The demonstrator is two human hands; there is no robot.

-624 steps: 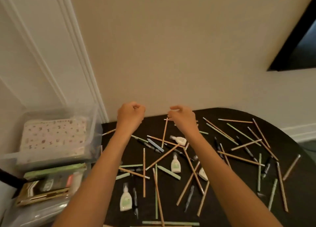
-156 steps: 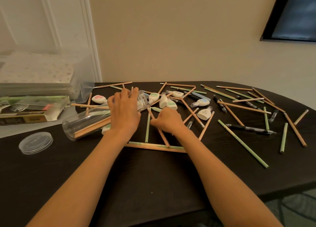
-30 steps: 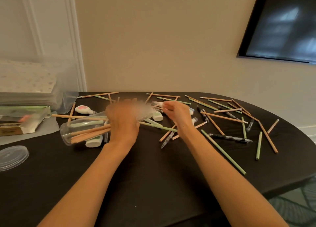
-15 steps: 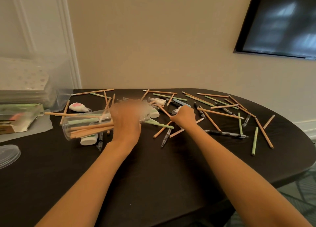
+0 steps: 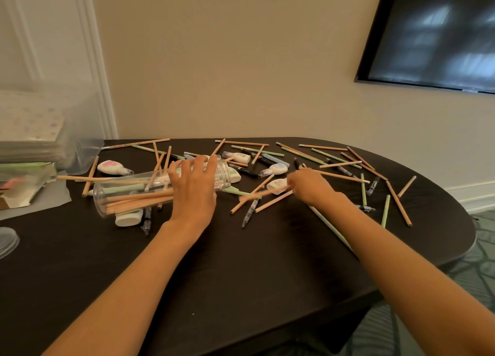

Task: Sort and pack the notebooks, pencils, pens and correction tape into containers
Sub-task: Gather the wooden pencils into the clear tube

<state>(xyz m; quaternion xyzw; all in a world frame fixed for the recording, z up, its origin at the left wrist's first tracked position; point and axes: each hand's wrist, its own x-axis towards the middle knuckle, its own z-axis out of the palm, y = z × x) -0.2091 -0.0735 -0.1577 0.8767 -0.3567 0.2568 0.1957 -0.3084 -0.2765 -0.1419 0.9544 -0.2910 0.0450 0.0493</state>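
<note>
Several pencils, tan and green, already lie inside the clear jar (image 5: pixel 223 180), which rests on its side on the dark table (image 5: pixel 241 275) with its mouth turned toward your right. Your left hand (image 5: pixel 192 192) lies over the jar near that mouth, fingers spread and pressing on the wall to steady it. Your right hand (image 5: pixel 308 187), to the right of the jar, pinches a tan pencil (image 5: pixel 263 193) whose free end points back at the mouth; the pencil is blurred, so exactly how your fingers sit on it cannot be told.

As I judge it, the pencil stage is well under half done. Many loose pencils (image 5: pixel 332 165) are scattered right of the jar and behind it, and a few lie across it or just left of it. Nothing suggests the other sorting has begun: pens (image 5: pixel 248 212) lie in front of the mouth and against the jar's near side, and correction tape (image 5: pixel 113 167) dispensers sit behind the jar, under its near edge and off to its right, none in a container. Far left of the jar, notebooks (image 5: pixel 29 130) appear stacked inside a clear bin (image 5: pixel 83 141), so that part looks packed. The jar's lid (image 5: pixel 6 242) lies off, in front of the jar and to its left, waiting until the pencils are in.
</note>
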